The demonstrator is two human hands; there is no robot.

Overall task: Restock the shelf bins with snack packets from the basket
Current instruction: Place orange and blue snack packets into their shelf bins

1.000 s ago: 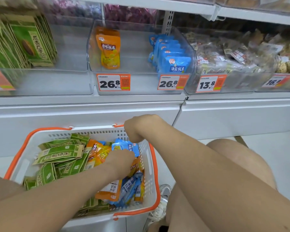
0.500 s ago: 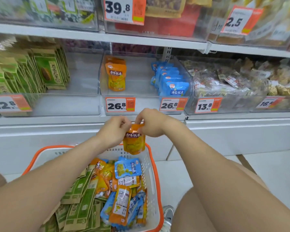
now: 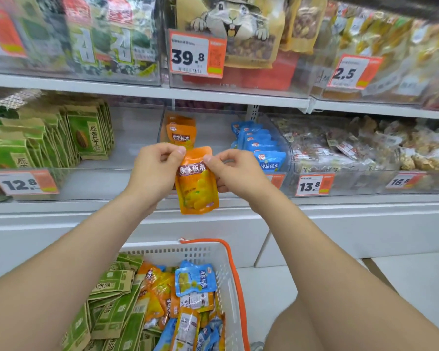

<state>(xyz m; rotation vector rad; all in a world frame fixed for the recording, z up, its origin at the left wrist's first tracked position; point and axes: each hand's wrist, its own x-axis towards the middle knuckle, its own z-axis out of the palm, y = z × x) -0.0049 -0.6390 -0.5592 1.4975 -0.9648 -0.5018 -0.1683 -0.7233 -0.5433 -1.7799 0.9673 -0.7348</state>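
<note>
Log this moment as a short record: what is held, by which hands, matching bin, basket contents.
held: orange packet, upright in front of the shelf
hands: left hand and right hand both pinch its top edge
matching bin: orange packets stand in the clear bin behind
basket: white basket holds green, orange and blue packets

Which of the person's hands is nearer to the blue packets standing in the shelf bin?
The right hand. It pinches the orange packet just left of the blue packets. The left hand holds the orange packet's other top corner, farther left.
</note>
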